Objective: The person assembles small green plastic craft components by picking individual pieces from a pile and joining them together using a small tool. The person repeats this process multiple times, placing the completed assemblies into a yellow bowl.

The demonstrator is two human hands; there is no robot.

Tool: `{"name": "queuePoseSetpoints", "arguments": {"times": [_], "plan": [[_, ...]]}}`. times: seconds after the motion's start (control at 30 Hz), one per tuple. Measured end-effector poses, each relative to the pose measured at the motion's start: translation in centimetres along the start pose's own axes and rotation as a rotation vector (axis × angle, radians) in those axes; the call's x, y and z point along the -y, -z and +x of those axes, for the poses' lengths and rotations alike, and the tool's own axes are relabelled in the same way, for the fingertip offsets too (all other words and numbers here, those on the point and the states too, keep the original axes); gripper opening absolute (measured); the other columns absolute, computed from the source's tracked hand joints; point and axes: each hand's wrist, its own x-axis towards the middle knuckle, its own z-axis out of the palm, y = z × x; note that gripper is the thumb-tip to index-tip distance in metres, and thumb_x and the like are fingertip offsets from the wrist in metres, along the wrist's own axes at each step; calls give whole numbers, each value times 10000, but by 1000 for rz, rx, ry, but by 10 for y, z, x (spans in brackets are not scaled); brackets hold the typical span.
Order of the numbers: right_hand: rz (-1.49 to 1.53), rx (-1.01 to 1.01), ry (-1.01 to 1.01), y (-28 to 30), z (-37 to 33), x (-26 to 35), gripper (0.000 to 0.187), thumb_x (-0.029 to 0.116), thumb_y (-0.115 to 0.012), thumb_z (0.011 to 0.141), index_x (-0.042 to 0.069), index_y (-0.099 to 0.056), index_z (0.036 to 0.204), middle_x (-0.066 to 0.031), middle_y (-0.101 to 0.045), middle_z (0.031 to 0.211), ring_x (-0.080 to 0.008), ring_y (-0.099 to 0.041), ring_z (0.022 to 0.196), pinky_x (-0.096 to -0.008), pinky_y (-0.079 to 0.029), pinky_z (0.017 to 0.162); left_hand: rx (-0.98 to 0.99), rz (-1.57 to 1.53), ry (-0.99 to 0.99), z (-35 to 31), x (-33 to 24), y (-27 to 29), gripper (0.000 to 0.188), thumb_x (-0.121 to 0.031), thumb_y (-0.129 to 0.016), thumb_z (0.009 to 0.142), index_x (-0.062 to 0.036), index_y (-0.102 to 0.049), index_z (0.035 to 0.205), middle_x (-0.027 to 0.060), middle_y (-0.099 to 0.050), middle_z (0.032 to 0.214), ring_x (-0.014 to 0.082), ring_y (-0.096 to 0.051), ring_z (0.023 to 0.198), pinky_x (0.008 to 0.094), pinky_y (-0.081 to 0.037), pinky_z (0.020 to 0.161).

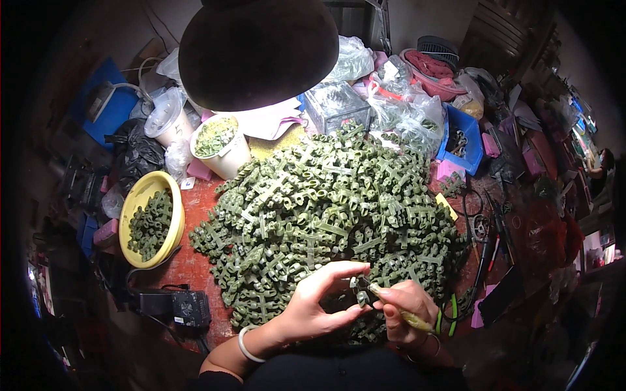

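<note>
A large heap of small dark green moulded pieces (313, 202) covers the middle of the table. At its near edge my left hand (319, 303) pinches one small green piece (360, 296) between thumb and fingertips. My right hand (407, 309) is closed around a slim tool with a yellowish handle (415, 320). The tool's dark tip meets the piece between my hands; its exact kind is hard to make out. Just right of that hand lie bright green tool handles (447, 316), apart from the fingers.
A yellow basin (177, 221) with more green pieces stands left, a white tub (233, 160) behind it. A dark lamp head (259, 55) hangs overhead. Plastic bags (411, 111), a clear box (336, 107) and a blue bin (473, 151) line the back. Hand tools (492, 241) lie right.
</note>
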Motion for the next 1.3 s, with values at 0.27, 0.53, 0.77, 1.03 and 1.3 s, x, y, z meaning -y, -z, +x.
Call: {"name": "queuePoseSetpoints", "arguments": {"times": [0.27,0.53,0.77,1.03,1.3], "plan": [[-53,157,107,6,4,-1,177,117,-685,910,50,-689,1073,-28,-617,761,-180,-582,630,-301,-468,550,10,28,21,0,-7,3,584,49,-711,816,30,-487,1355,177,-541,1358,256,-533,1279,385,-432,1082],[-27,79,54,5,7,3,166,114,-689,906,42,-702,1056,-20,-597,740,-167,-562,622,-287,-465,545,48,-669,198,0,-4,0,588,112,-638,873,-18,-418,1404,153,-480,1425,263,-479,1334,374,-463,1073],[50,81,-7,7,4,1,200,66,-728,857,41,-713,1055,-22,-600,759,-174,-569,646,-287,-478,569,-33,-767,338,3,-14,3,614,71,-670,839,4,-420,1396,242,-484,1416,348,-499,1316,458,-410,1114],[3,102,39,7,6,0,260,60,-751,830,47,-709,1086,-33,-623,814,-177,-588,678,-296,-494,593,-30,-764,328,4,-13,5,601,31,-668,846,16,-416,1392,256,-496,1398,359,-513,1300,468,-414,1110],[-54,131,99,7,8,3,242,63,-745,842,44,-708,1080,-22,-633,817,-172,-590,660,-291,-494,584,-45,-930,345,4,-9,3,628,-59,-718,850,21,-416,1394,264,-509,1381,366,-521,1288,480,-421,1102]]}}
